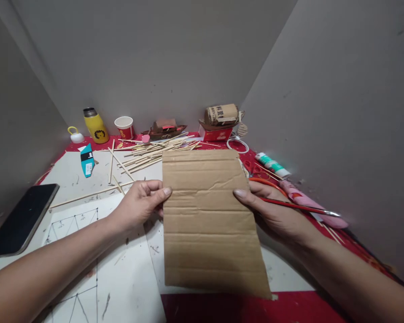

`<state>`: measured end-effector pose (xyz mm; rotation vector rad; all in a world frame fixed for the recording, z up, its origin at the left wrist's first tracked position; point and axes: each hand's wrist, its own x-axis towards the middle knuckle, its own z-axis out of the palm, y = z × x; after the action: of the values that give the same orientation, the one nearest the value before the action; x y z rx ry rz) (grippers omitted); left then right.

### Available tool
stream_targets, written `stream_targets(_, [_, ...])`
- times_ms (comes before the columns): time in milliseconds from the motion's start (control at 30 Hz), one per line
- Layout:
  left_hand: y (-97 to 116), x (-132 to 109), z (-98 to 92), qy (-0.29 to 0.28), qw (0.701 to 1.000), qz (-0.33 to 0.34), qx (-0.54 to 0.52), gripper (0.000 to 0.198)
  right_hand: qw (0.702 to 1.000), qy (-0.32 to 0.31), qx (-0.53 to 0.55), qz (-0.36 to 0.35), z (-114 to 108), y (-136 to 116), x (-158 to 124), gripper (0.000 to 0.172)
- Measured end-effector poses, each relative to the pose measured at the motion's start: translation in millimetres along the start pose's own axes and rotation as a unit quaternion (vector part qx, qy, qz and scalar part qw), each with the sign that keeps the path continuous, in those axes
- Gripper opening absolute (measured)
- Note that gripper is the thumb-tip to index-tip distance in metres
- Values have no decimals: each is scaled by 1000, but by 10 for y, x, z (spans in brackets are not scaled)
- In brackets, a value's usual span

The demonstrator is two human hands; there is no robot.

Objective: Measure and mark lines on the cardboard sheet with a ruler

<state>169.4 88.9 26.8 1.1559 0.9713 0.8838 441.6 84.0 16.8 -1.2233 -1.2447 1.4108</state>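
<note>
A creased brown sheet of cardboard (210,229) is held up in front of me, over the table. My left hand (148,199) pinches its left edge, thumb on the near face and fingers behind. On the opposite edge, my right hand (265,208) grips the cardboard the same way, its fingers mostly hidden. A thin red-handled tool (299,206) with a shiny metal tip passes across the right hand; I cannot tell whether the hand holds it. Orange handles (269,181) show just beyond that hand.
Many thin wooden sticks (155,154) lie behind the cardboard. White paper with a line drawing (121,269) and a phone (23,220) are at left. A yellow bottle (96,128), paper cup (124,128) and model boats (164,129) line the back; a tube (272,165) lies right.
</note>
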Motion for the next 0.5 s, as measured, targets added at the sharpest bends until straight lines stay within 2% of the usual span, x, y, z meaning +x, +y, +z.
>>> stream_targets(133, [-39, 4, 0, 11, 1000, 20, -4, 50, 1000, 16, 3, -16, 34, -17, -24, 37])
stream_targets(333, [-65, 31, 5, 20, 994, -10, -107, 61, 998, 57, 5, -19, -18, -3, 13, 33])
stream_targets(400, [-58, 16, 8, 2, 995, -21, -95, 55, 997, 73, 11, -30, -42, 7, 36, 33])
stream_targets(500, [-53, -24, 25, -69, 995, -45, -61, 37, 994, 96, 24, -52, -61, 17, 60, 34])
